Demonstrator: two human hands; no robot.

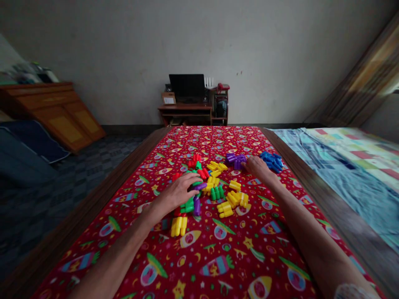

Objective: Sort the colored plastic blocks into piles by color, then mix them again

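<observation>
My left hand (183,189) reaches over a mixed heap of plastic building blocks, thumb and fingers apart. A purple block (200,187) lies right at its fingertips; contact is hard to make out. Around it are green blocks (188,205), red blocks (196,159) and yellow blocks (179,226), partly hidden by the hand. Farther right, my right hand (258,167) has its fingers bent down together on a purple block at the edge of the purple pile (236,160). A blue pile (272,161) sits just beyond that hand.
Loose yellow blocks (233,200) and a green block (217,192) lie mid-table on the red patterned cloth (215,265). A bed (343,174) adjoins the table's right side. Against the wall stands a desk (187,106) with a monitor (187,88); a wooden cabinet (59,110) is at left.
</observation>
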